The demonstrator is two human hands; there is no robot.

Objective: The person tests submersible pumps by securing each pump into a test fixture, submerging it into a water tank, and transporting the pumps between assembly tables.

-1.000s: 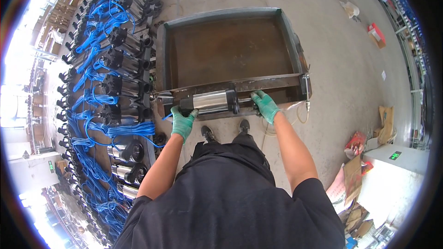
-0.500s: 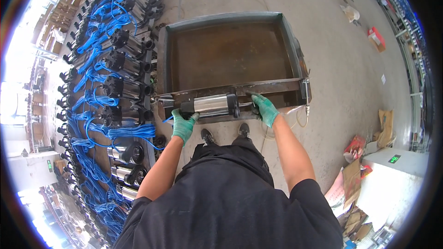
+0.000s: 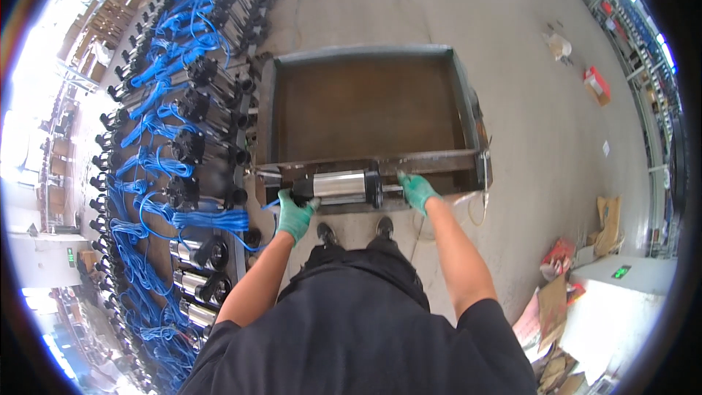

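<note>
A submersible pump (image 3: 338,188) with a shiny steel barrel and black ends lies sideways across the near edge of a metal water tank (image 3: 365,50). My left hand (image 3: 295,218), in a green glove, grips its black left end, with the thumb toward the barrel. A blue cable (image 3: 268,206) shows beside that hand. At the pump's right end, a short metal rod (image 3: 392,188) runs from the black flange. My gloved right hand (image 3: 417,192) closes around the rod's outer end; its fingertips are partly hidden.
Rows of similar pumps (image 3: 197,252) with bundled blue cables (image 3: 212,219) stand along my left. A crossbar (image 3: 409,155) spans the tank near its front. A thin hose (image 3: 479,208) hangs at the tank's right corner. Farther right are a red box (image 3: 597,86) and a white cabinet (image 3: 614,307).
The view has shifted, so the tank and pump appear lower in the picture. Both hands keep nearly the same places on the pump and rod.
</note>
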